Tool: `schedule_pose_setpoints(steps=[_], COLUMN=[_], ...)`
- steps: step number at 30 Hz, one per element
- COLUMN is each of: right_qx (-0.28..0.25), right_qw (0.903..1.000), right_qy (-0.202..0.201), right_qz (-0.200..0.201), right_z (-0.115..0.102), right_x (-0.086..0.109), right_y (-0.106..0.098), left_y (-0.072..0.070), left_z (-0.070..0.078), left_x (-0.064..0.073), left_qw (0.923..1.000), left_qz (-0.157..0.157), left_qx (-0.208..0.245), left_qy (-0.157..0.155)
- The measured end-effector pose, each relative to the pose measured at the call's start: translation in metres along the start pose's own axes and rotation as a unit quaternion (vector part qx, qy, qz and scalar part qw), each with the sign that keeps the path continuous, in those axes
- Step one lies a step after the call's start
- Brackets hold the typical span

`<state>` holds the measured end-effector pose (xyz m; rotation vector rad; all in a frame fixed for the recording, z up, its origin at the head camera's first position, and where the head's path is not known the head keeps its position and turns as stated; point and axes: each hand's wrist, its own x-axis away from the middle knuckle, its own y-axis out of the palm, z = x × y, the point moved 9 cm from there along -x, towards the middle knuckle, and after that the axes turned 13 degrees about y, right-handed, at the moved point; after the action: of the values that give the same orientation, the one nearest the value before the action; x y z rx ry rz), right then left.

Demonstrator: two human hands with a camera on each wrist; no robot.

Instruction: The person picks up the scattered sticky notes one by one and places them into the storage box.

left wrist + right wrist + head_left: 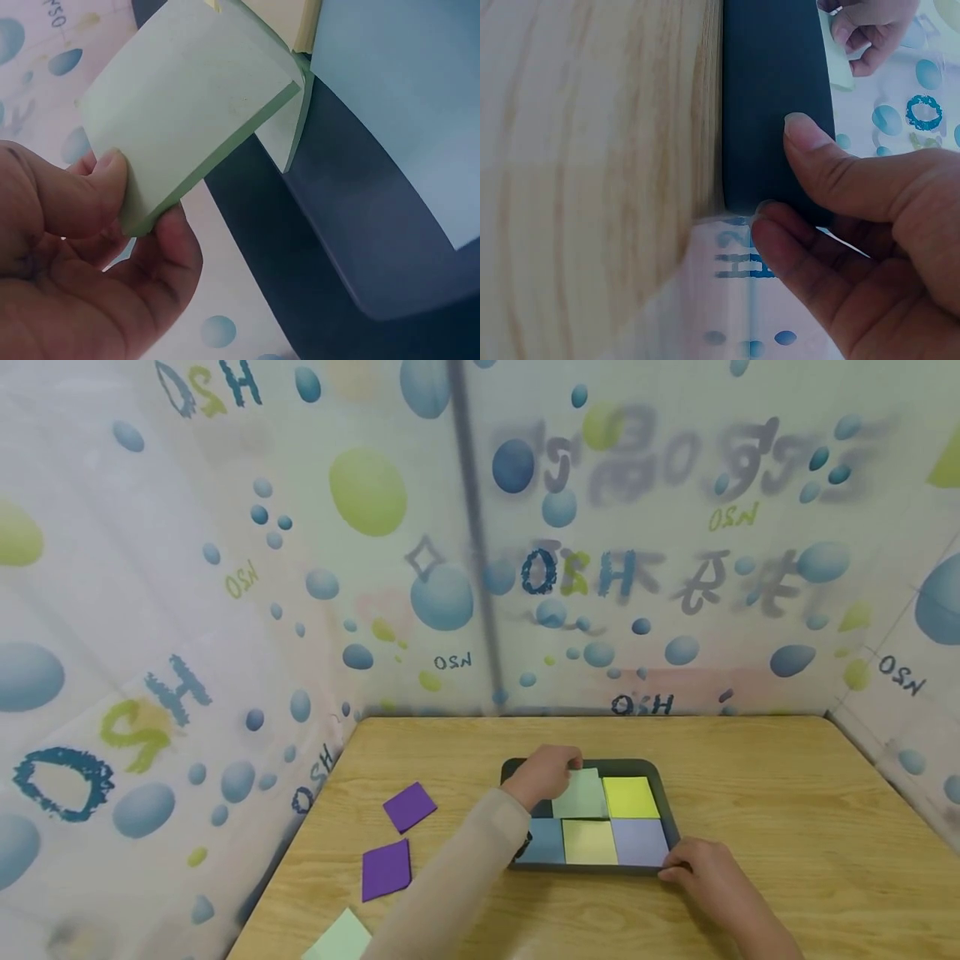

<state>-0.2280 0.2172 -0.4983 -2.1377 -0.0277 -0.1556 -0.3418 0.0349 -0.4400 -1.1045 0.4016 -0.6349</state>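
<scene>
My left hand [546,772] pinches one corner of a pale green sticky-note pad [583,797] over the back row of a dark tray [585,869]. In the left wrist view the pad [180,105] is tilted, thumb on its face and fingers behind; another green edge [289,142] shows beneath. Right of it in the tray lies a bright yellow pad [630,797]. The front row holds a blue pad [543,842], a pale yellow pad [588,842] and a lavender pad [640,842]. My right hand [705,868] grips the tray's near right corner between thumb and fingers.
Two purple pads [409,807] lie on the wooden table [787,793] to the left of the tray. Nearer the front, another pale green pad [339,935] is partly hidden by the left sleeve [457,877]. A printed curtain [420,668] surrounds the table's back and sides.
</scene>
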Motion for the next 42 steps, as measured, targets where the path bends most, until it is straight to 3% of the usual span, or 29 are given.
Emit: schedule_pose_setpoints(steps=[9,19,42], right_qx=[-0.002,0.001,-0.007], right_qw=[1.0,0.9999,0.9996], right_qy=[-0.003,0.013,0.025], right_qz=[0.006,-0.003,-0.011], right_z=[0.001,0.002,0.003], right_x=[0.0,-0.001,-0.003], right_y=[-0.001,0.002,0.002], left_y=[0.01,0.015,0.022], left_z=[-0.004,-0.007,-0.018], left_x=[-0.013,-0.017,-0.027], left_qw=[0.9999,0.9998,0.9982], left_qz=[-0.002,-0.011,0.01], left_qx=[0.006,0.008,-0.004], left_qy=[-0.009,-0.017,-0.06])
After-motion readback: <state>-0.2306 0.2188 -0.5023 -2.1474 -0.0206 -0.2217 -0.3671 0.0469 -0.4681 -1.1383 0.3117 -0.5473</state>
